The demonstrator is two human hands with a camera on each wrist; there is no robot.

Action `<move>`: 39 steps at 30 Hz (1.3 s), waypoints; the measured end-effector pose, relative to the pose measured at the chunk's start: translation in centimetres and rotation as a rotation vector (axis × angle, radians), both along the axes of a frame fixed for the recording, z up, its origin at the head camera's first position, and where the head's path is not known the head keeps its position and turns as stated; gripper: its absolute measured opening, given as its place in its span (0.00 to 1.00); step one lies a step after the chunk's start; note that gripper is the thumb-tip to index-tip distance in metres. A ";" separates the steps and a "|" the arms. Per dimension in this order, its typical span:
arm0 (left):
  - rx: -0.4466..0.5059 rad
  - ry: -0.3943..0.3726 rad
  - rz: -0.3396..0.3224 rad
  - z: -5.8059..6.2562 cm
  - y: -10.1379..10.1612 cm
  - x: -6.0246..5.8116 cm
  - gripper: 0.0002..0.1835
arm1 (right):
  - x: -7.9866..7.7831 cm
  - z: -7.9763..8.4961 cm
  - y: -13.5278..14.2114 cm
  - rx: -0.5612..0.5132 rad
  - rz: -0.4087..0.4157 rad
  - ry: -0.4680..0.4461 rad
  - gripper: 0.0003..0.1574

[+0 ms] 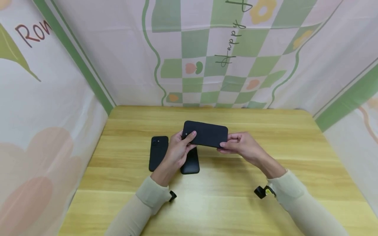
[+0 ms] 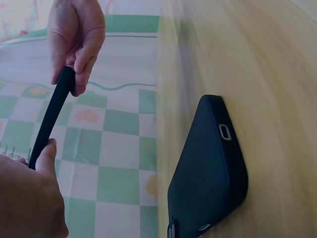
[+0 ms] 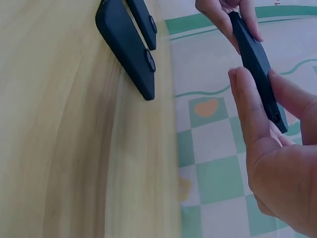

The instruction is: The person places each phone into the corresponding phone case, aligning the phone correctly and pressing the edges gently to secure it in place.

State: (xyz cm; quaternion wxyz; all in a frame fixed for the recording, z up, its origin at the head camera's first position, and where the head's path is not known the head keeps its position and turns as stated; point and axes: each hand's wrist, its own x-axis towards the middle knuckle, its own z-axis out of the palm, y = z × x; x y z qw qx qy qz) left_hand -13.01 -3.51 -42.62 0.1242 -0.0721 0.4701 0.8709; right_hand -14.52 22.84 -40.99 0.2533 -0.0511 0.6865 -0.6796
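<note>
A black smartphone [image 1: 208, 133] is held lengthwise in the air between both hands, above the table. My left hand [image 1: 178, 150] grips its left end, thumb on the flat dark face and fingers behind. At the opposite end, my right hand [image 1: 244, 146] pinches the lower corner between thumb and fingers. The right wrist view catches this phone [image 3: 255, 62] nearly edge-on, a hand at each end. On the table, partly hidden by the left hand and the held phone, lies a second black phone [image 1: 190, 163]. Left of it lies a third black phone [image 1: 157, 152], its camera side up.
The wooden table [image 1: 230, 196] has its far edge against a hanging cloth [image 1: 133, 65] printed with green checks and flowers. More cloth [image 1: 59, 108] hangs along the left side. A small black device [image 1: 260, 192] is strapped at the right wrist.
</note>
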 end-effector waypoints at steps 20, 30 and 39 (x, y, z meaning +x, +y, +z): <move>0.040 -0.005 -0.025 -0.1 -0.4 -0.1 0.22 | 0.6 -0.5 -0.5 0.058 -0.056 0.125 0.12; 0.021 -0.033 -0.035 -0.1 -0.4 -0.2 0.21 | 0.9 -0.9 -0.5 0.030 -0.043 0.117 0.07; 0.029 -0.038 0.019 0.2 0.2 -0.3 0.20 | 1.2 -1.4 -1.0 -0.195 -0.107 0.067 0.06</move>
